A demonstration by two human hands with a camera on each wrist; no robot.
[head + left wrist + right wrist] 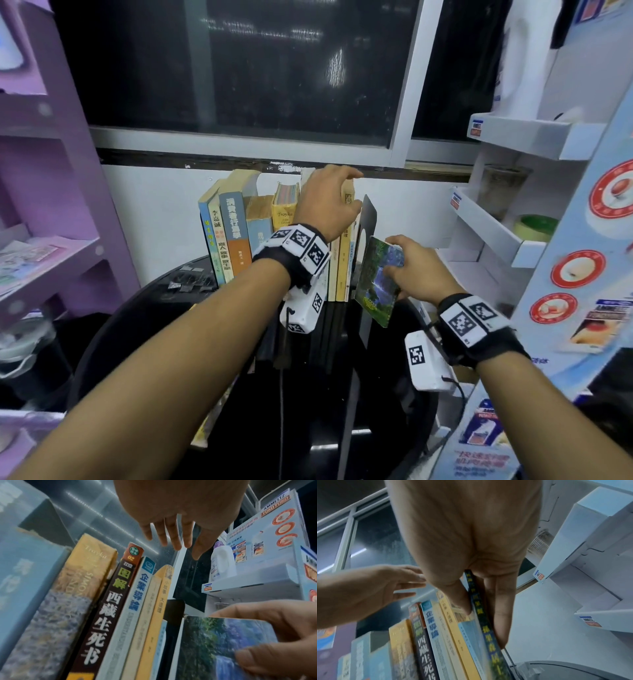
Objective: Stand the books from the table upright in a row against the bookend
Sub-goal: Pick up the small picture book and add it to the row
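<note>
Upright row of books (274, 236) standing on the black bench (394, 394), spines facing out, leaning a little leftward at the far left end. Black bookend (368, 219) upright at the row's right end, just beside a thin pale book. Left hand (327, 202) above the tops of the right-hand books, fingers straight and spread, grasping nothing; contact with the book tops not clear. Right hand (416, 270) grasping a waterfall-cover book (376, 284), thumb on the cover side, fingers on the other, book held upright and slightly tilted, on the right side of the bookend and close against it. White display shelves (493, 219) to the right, purple shelves (51, 192) to the left, dark window (239, 68) behind.
</note>
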